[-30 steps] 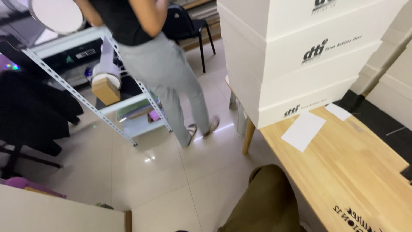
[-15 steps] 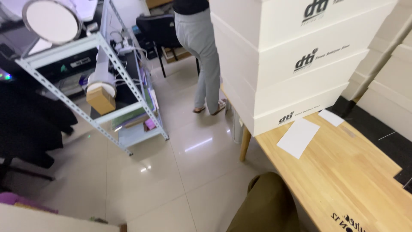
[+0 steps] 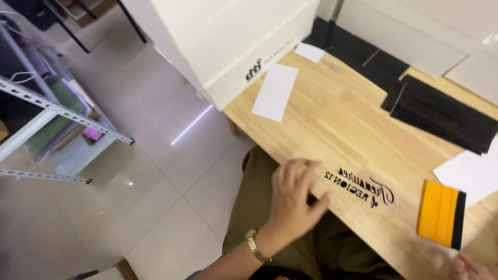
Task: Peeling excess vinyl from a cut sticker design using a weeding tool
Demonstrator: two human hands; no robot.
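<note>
Noting left hand [image 3: 295, 199] at the near edge of the pale wooden table [image 3: 332, 124], palm down, fingers loosely spread and blurred, closed on nothing; gold link watch [image 3: 255, 245] at the wrist. Locating black cut-out lettering [image 3: 359, 187] flat on the wood, just beside those fingertips and apart from them. Seeing only a sliver of right hand [image 3: 469, 268] at the bottom corner; cannot tell whether open or closed, or whether holding anything. Recording orange plastic squeegee with black felt edge [image 3: 441, 213] lying flat between lettering and right hand, untouched. Logging also a white paper strip [image 3: 275, 92] near the stacked white cardboard boxes [image 3: 233, 36], black sheets [image 3: 446, 111] along the far side, a white sheet [image 3: 469, 173] at the right edge. Judging the step as a reach toward the lettering, contact not yet made. Judging further that any smoothing of the lettering calls for the squeegee, nearer the right hand, laid felt edge down and kept flat.
</note>
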